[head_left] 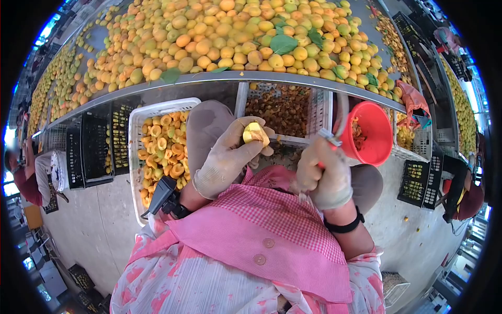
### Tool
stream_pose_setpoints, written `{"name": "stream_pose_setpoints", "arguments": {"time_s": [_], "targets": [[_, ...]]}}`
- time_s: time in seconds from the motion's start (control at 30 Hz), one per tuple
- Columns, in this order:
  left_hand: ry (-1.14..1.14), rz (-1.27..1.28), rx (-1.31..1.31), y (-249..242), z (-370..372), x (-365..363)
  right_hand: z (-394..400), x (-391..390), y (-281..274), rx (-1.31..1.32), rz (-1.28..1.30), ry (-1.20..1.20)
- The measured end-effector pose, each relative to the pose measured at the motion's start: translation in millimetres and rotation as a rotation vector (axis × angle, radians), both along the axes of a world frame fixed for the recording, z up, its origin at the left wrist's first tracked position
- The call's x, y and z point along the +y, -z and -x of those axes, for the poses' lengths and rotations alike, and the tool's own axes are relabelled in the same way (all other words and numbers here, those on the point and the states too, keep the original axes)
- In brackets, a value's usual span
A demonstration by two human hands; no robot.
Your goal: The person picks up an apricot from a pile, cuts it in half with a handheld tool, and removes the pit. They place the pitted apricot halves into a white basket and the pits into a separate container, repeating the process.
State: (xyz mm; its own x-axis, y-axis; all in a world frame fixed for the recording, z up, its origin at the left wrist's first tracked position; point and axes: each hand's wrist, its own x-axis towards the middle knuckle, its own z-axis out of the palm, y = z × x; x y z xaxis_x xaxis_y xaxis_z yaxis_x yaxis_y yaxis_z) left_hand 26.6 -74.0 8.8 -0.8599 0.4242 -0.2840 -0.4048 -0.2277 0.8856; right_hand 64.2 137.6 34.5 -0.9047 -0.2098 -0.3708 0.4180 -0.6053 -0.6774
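Note:
My left hand (228, 154), in a pale glove, pinches a yellow apricot (255, 133) between thumb and fingers, held up in front of my lap. A brownish opening shows on the apricot's near side. To its right, my gloved right hand (327, 175) is closed around a small tool with a red handle (320, 165). A metal piece (330, 137) juts out above that fist; most of the tool is hidden by the fingers, and I cannot tell its exact kind. The two hands are apart, over a pink checked apron (272, 220).
A metal-edged table (230, 77) heaped with whole apricots (225, 31) spans the front. At my left stands a white crate (137, 172) of opened apricots. Below the table edge are a crate of brown pits (280, 107) and a red bucket (374, 131). Other people sit at both sides.

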Motion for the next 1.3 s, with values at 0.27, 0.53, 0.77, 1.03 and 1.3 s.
{"name": "stream_pose_setpoints", "arguments": {"time_s": [0.27,0.53,0.77,1.03,1.3], "targets": [[0.226,-0.093,0.033,-4.9,4.9,22.8,29.3,-7.8,-41.7,0.400,-0.358,0.291],[0.211,-0.043,0.385,13.3,-1.8,42.3,29.6,-1.6,-28.7,0.784,-0.873,0.425],[0.210,-0.194,0.032,-1.9,-5.7,53.4,22.9,-13.7,-16.4,0.716,-0.093,0.435],[0.021,-0.139,0.110,0.8,-16.1,61.0,19.2,-17.3,-14.8,0.835,-0.375,0.253],[-0.137,0.461,0.964,14.3,-18.4,58.1,29.9,-16.3,-13.3,0.768,-0.289,0.213]]}}
